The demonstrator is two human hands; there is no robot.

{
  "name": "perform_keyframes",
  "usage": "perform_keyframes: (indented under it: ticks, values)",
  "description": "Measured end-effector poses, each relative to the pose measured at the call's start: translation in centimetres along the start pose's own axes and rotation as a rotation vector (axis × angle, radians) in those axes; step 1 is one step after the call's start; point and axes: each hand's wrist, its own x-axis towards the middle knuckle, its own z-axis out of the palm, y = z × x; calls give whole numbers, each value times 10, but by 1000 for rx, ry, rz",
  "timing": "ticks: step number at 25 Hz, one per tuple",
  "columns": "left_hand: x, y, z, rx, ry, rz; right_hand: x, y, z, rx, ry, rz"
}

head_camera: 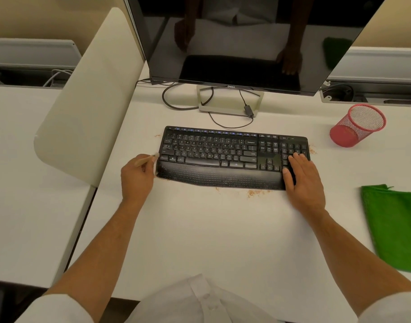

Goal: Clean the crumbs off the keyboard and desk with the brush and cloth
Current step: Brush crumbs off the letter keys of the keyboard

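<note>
Gripping the brush (145,160) in my left hand (137,177) beside the keyboard (234,157); my right hand (303,178) is lying flat on its far end.

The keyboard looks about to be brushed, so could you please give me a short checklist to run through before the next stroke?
1. Brush held in the left hand: ok.
2. Bristles at the keyboard's left edge: ok.
3. Keyboard steadied by the right hand resting flat on its right end: ok.
4. Crumbs still on the desk by the front edge: not ok.
5. Green cloth within reach on the right: ok.
6. Crumbs between the keys: cannot tell.
</note>
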Motion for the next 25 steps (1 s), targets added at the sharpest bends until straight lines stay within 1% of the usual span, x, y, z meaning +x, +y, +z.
perform_keyframes:
  ticks: [1, 3, 8, 10, 12, 15, 16, 19, 23, 25]
  values:
    - [3, -7, -1, 86, -55, 69, 0, 0, -1, -1, -2, 2]
    - [2, -17, -5, 198, -154, 132, 0, -1, -1, -3, -4, 8]
    - [-16, -28, -16, 227, -256, 251, 0, -1, -1, -12, -16, 16]
    - [-16, -29, -20, 254, -288, 240, -1, -1, -1, -19, -22, 26]
    - [-12, -28, -24, 250, -253, 220, 0, -1, -1, -20, -27, 30]
    - [-10, -26, -22, 191, -120, 253, 0, -3, -1, -30, -19, 24]
    - [-9, -26, -19, 177, -110, 242, 0, -3, -1, -28, -18, 28]
    - [-16, -28, -10, 190, -178, 192, -1, -3, -1, -34, -20, 29]
    - [-39, -35, -13, 126, -241, 259, 0, -3, -1, -28, -21, 38]
    - [-48, -38, -17, 87, -209, 290, -1, -4, 0, -30, -11, 32]
